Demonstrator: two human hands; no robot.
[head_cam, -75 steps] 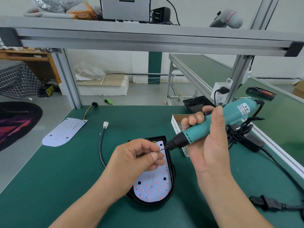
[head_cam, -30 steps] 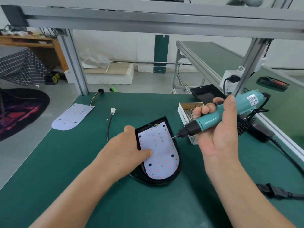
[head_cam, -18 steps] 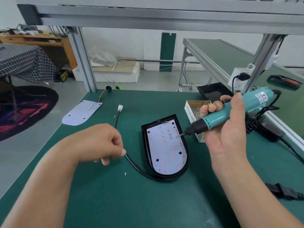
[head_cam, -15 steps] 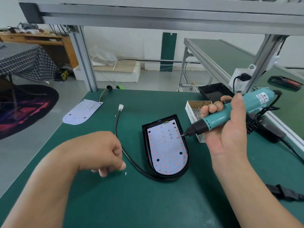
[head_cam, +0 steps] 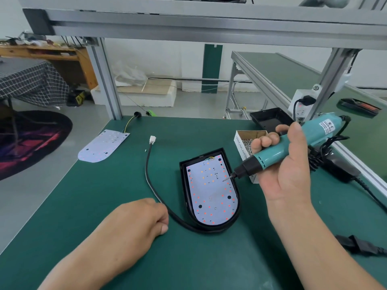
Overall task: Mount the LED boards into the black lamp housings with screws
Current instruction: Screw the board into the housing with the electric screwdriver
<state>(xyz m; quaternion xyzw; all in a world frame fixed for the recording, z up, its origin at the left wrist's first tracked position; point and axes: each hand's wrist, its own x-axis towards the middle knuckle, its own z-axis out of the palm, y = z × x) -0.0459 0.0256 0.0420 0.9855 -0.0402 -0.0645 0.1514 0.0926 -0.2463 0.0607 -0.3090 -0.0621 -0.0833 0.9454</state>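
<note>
On the green surface [head_cam: 104,206], a black D-shaped lamp housing [head_cam: 184,185] lies flat with a white LED board [head_cam: 211,195] seated inside it. The right hand [head_cam: 287,170] wraps its grip round a teal electric screwdriver [head_cam: 270,156], bit tip at the board's right edge. The left hand [head_cam: 142,220] rests curled beside the housing's black cable [head_cam: 147,170]; whether its grip holds anything cannot be told. A second white LED board [head_cam: 102,147] lies loose at far left.

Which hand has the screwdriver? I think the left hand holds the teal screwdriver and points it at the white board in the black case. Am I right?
Not quite. In the head view the right hand holds the teal screwdriver and points it at the white board in the black case. The left hand rests curled beside the black cable.
</note>
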